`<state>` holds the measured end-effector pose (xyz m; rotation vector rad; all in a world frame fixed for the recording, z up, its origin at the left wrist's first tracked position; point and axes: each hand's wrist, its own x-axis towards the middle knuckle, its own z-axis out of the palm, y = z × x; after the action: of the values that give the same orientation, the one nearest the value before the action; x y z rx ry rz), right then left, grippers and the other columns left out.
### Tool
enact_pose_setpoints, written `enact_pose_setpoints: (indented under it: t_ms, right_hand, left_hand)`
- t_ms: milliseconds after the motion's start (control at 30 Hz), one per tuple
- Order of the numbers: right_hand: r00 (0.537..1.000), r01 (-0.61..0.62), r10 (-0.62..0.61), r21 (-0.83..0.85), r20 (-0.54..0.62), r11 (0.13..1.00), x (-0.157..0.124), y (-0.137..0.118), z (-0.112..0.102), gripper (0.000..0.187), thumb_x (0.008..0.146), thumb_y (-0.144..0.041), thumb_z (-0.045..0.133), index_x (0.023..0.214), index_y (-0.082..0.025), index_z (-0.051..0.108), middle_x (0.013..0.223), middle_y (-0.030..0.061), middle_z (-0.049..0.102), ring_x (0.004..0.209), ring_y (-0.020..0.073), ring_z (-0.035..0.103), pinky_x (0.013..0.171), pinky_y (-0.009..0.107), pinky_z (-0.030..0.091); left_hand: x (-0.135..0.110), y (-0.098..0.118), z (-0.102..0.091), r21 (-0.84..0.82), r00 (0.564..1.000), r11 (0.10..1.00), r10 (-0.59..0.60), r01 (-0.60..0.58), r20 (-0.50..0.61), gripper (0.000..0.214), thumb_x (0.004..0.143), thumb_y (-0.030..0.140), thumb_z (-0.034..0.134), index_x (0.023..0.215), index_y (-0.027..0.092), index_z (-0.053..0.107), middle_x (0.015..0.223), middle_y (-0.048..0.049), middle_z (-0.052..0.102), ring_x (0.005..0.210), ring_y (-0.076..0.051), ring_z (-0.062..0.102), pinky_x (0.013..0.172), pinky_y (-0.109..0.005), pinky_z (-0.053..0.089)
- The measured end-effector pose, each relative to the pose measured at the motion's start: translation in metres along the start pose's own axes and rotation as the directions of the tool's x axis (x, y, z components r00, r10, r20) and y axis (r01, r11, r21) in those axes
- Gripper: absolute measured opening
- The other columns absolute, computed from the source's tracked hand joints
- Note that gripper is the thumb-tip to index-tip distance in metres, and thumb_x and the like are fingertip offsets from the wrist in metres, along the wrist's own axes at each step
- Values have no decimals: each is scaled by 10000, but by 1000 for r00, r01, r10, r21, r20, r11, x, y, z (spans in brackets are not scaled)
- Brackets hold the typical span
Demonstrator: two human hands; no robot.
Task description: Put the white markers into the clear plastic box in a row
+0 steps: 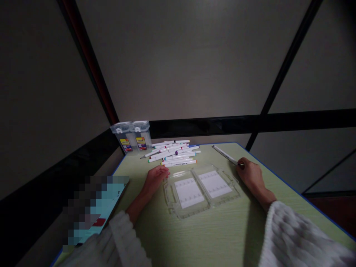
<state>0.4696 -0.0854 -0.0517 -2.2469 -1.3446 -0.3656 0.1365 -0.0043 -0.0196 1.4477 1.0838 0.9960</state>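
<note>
An opened clear plastic case (205, 189) lies flat on the table, with a white printed card (188, 193) in its left half and another white card (215, 183) in its right half. By its upper left corner is my left hand (156, 178), fingers loosely stretched and holding nothing visible; whether they touch the case I cannot tell. To the right of the case, my right hand (251, 177) is closed around the near end of a white marker (225, 154), whose dark far end points up and left. Behind the case lies a loose pile of white markers (175, 151) with differently coloured ends.
Two lidded clear plastic boxes (130, 137) with yellow labels stand at the back left corner. A turquoise flat object (109, 205), partly blurred out, lies at the left edge. The pale table (189, 241) has a blue rim, with walls behind and left.
</note>
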Motion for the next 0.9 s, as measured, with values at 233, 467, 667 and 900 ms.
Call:
enact_pose_setpoints:
  t_ms: [233, 467, 667, 900]
  right_hand:
    - [1000, 18, -18, 12, -5, 1000, 1, 2, 2, 177, 692, -148, 450, 801, -146, 591, 654, 84, 634, 572, 185, 560, 542, 246, 350]
    - [997, 77, -75, 57, -33, 995, 2, -1, 0, 188, 673, -135, 450, 799, -145, 590, 660, 87, 625, 576, 198, 572, 554, 264, 384]
    - [983, 169, -158, 123, -98, 978, -3, -13, -13, 179, 730, -167, 429, 850, -151, 560, 783, 83, 623, 585, 170, 577, 538, 250, 401]
    - [932, 359, -341, 187, -123, 915, -17, -43, -31, 115, 783, -203, 415, 779, -181, 528, 737, 52, 597, 557, 154, 543, 515, 249, 385]
  left_hand:
    - [2, -3, 0, 1, 1000, 1000, 9, -9, 6, 193, 547, 290, 603, 670, 144, 575, 623, -9, 633, 575, -124, 559, 560, -239, 407]
    - [4, -3, -2, -35, 1000, 999, 23, -23, -15, 190, 537, 293, 612, 649, 147, 564, 609, -5, 631, 562, -120, 560, 570, -242, 422]
    - [10, -6, -7, -32, 994, 997, 73, -75, -80, 153, 555, 262, 595, 647, 142, 570, 632, -7, 624, 566, -113, 552, 580, -243, 434]
    - [18, -15, -15, 171, 960, 968, 212, -181, -184, 95, 606, 192, 553, 676, 133, 579, 683, -21, 621, 633, -121, 553, 618, -242, 438]
